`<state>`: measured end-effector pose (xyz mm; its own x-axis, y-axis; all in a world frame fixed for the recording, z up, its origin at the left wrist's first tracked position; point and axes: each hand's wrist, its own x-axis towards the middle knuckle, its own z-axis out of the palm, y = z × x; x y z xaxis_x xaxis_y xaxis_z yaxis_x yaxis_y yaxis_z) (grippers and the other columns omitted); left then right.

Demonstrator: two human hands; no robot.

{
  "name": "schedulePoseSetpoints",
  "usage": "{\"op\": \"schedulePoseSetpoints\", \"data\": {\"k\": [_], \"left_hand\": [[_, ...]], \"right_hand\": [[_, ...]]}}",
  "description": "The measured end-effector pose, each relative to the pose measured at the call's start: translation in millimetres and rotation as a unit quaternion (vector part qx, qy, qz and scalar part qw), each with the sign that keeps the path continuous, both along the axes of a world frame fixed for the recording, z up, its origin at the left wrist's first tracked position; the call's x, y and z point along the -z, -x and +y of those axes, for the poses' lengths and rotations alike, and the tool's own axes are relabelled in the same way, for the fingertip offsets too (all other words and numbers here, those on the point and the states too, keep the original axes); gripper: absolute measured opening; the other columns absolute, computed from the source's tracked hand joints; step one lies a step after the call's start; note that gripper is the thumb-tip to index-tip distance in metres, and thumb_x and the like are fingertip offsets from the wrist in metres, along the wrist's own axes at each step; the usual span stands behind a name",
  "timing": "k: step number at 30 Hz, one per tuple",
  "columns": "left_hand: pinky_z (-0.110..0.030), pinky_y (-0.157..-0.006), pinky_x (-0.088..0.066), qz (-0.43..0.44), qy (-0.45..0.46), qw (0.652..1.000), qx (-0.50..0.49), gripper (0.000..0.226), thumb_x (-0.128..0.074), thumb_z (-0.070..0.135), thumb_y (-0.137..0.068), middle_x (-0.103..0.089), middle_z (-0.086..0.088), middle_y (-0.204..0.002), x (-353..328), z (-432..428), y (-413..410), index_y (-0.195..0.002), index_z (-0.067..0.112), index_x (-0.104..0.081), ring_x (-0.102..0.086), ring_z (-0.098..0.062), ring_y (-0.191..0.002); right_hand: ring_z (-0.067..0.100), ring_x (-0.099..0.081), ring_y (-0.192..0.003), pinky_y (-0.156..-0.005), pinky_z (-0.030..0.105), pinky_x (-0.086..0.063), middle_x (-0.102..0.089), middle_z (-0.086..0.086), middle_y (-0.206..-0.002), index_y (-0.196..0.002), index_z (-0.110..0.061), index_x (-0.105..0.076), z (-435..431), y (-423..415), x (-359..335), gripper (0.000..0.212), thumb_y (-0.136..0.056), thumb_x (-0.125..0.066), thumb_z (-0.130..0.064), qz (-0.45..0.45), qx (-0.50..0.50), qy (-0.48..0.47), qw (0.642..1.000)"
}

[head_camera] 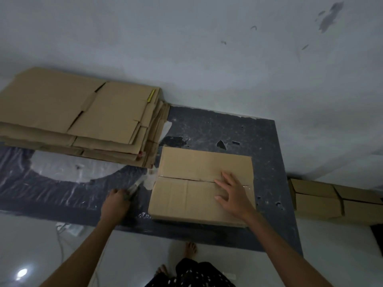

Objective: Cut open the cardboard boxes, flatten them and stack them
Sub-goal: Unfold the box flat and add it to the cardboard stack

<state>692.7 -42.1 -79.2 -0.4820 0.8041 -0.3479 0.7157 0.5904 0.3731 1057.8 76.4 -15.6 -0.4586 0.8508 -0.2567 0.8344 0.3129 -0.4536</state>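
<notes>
Dim room, dark floor mat (228, 129). Right hand (232, 195) spread flat on taped box (182, 201), left hand (116, 204) gripping cutter (136, 184) (blurry) by seam end. Blade slipping along seam could hit those fingers.

A pale grey painted wall (207, 48) with dark stains (329, 17) stands behind a worn dark grey sheet (248, 129); the glossy white floor (145, 255) shows a bright light spot (21, 273).
</notes>
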Motion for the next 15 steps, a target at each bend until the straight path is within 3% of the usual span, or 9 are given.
{"op": "schedulePoseSetpoints", "data": {"k": [3, 6, 9, 11, 13, 15], "left_hand": [[-0.033, -0.066, -0.05, -0.083, -0.126, 0.984, -0.098, 0.012, -0.062, 0.013, -0.089, -0.064, -0.009, -0.084, -37, 2, -5, -0.101, 0.009, -0.062, -0.064, -0.027, -0.077], [-0.018, -0.062, -0.045, -0.17, -0.19, 0.958, -0.133, 0.018, -0.063, 0.017, -0.09, -0.065, -0.003, -0.088, -73, 12, -34, -0.107, 0.013, -0.061, -0.062, -0.011, -0.075], [-0.016, -0.061, -0.05, -0.242, -0.193, 0.948, -0.08, 0.025, -0.065, 0.021, -0.09, -0.066, 0.003, -0.094, -90, 32, -78, -0.114, 0.021, -0.059, -0.065, -0.006, -0.08], [-0.011, -0.062, -0.049, -0.258, -0.19, 0.947, -0.031, 0.023, -0.067, 0.022, -0.088, -0.067, 0.006, -0.09, -88, 44, -106, -0.111, 0.025, -0.061, -0.065, -0.001, -0.078], [-0.008, -0.066, -0.046, -0.25, -0.198, 0.948, 0.015, 0.019, -0.068, 0.021, -0.087, -0.066, 0.013, -0.084, -85, 50, -128, -0.104, 0.029, -0.063, -0.062, 0.004, -0.076], [-0.012, -0.073, -0.047, -0.246, -0.203, 0.947, 0.038, 0.021, -0.066, 0.019, -0.088, -0.065, 0.015, -0.087, -76, 50, -135, -0.105, 0.031, -0.063, -0.061, 0.005, -0.081]], "right_hand": [[0.025, -0.002, -0.148, -0.121, 0.044, -0.012, -0.012, 0.0, -0.16, -0.146, -0.023, -0.039, 2, 7, -4, 0.059, -0.091, -0.062, -0.028, -0.009, 0.002, -0.006, 1.0], [0.022, -0.024, -0.139, -0.117, 0.035, -0.024, -0.036, 0.003, -0.148, -0.137, -0.019, -0.051, 4, 22, -6, 0.052, -0.087, -0.066, -0.018, 0.045, -0.015, -0.019, 0.999], [0.008, -0.035, -0.113, -0.103, 0.025, -0.031, -0.056, -0.007, -0.122, -0.123, -0.02, -0.063, 4, 54, -10, 0.04, -0.085, -0.07, -0.032, 0.136, -0.009, -0.005, 0.991], [0.003, -0.039, -0.104, -0.091, 0.017, -0.032, -0.059, -0.014, -0.109, -0.117, -0.022, -0.066, 5, 79, -16, 0.035, -0.086, -0.068, -0.039, 0.187, 0.021, 0.058, 0.98], [0.003, -0.054, -0.094, -0.083, 0.016, -0.04, -0.064, -0.011, -0.101, -0.109, -0.021, -0.067, 8, 100, -18, 0.023, -0.089, -0.066, -0.033, 0.226, 0.027, 0.131, 0.965], [0.003, -0.06, -0.08, -0.07, 0.019, -0.046, -0.066, -0.005, -0.09, -0.097, -0.022, -0.065, 8, 113, -18, 0.008, -0.092, -0.062, -0.028, 0.206, 0.029, 0.146, 0.967]]}}
